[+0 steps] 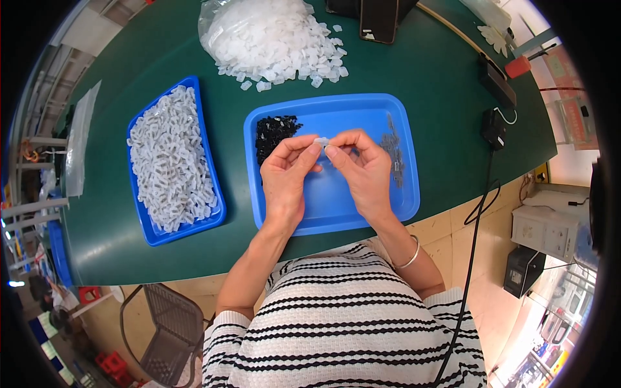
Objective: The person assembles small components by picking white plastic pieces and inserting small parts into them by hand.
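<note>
Over a light blue tray [336, 216], my left hand [284, 178] and my right hand [363, 173] meet fingertip to fingertip. Between them they pinch a small whitish translucent plastic piece [321, 140]; the fingers cover part of it. Small black parts [275, 132] lie heaped at the tray's left end, partly behind my left hand. Along its right side, beside my right hand, are small grey metal-looking pieces [393, 152].
Left of the tray stands a darker blue tray [218, 213] full of whitish plastic pieces [169, 161]. An open clear bag spills white translucent pieces [275, 45] at the back. A phone [379, 21] lies beyond on the green table [446, 110]. A black cable [482, 200] hangs at the right.
</note>
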`<state>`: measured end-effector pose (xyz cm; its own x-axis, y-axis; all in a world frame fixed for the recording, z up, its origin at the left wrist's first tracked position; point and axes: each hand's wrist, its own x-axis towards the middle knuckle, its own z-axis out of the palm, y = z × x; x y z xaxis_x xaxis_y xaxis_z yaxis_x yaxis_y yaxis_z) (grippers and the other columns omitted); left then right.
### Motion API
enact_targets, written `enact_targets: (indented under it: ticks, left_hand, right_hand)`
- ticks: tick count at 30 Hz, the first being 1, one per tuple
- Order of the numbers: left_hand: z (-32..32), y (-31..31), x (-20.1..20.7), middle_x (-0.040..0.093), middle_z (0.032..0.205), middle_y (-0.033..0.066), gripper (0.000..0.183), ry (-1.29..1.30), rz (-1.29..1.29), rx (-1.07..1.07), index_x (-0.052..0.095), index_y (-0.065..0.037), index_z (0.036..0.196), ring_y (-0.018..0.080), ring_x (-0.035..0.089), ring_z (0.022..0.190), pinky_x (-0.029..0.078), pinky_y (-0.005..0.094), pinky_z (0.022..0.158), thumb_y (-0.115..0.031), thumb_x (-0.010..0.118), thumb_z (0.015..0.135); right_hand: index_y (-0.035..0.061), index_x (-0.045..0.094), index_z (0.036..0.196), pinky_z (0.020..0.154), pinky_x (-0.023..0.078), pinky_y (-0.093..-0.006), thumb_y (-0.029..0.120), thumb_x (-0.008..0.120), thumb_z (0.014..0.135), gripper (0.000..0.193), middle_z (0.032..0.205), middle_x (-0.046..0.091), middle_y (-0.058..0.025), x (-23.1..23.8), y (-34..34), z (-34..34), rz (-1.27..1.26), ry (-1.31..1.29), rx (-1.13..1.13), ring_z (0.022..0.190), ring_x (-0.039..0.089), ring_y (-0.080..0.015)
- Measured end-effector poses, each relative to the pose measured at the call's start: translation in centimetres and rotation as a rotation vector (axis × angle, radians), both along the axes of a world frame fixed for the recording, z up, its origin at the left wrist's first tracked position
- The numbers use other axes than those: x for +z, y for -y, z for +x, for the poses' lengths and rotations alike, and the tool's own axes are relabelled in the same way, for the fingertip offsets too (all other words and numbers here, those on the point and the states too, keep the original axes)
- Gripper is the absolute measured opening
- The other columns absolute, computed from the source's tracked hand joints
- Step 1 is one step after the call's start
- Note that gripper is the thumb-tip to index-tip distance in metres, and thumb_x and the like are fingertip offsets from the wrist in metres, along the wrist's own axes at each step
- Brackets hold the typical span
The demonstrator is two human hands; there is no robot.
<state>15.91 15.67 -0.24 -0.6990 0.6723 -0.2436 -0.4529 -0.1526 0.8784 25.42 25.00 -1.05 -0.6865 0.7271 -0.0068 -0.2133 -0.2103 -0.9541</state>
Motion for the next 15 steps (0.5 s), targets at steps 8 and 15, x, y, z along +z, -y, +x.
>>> enact_targets:
  ticks: [8,15]
  left_hand:
    - [0.9,0.3,-0.5,0.069,0.096,0.0079,0.013,-0.12,0.063,0.031,0.066,0.002,0.1,0.0102,0.063,0.086,0.052,0.0242,0.075,-0.003,0.068,0.089]
    - [1.3,0.5,-0.6,0.067,0.101,0.0107,0.01,-0.192,0.061,0.081,0.063,0.004,0.099,0.0123,0.063,0.092,0.054,0.0242,0.084,0.004,0.065,0.089]
  right_hand:
    - [-0.0015,0.063,0.093,0.073,0.046,-0.0205,-0.002,0.066,0.088,0.005,0.097,0.056,-0.0019,0.5,-0.1,-0.1,0.042,-0.056,0.023,0.084,0.054,-0.0062]
    - [-0.0003,0.062,0.096,0.078,0.047,-0.0219,-0.002,0.067,0.087,0.01,0.099,0.056,-0.0032,0.2,-0.1,-0.1,0.067,-0.028,0.051,0.089,0.054,-0.0082]
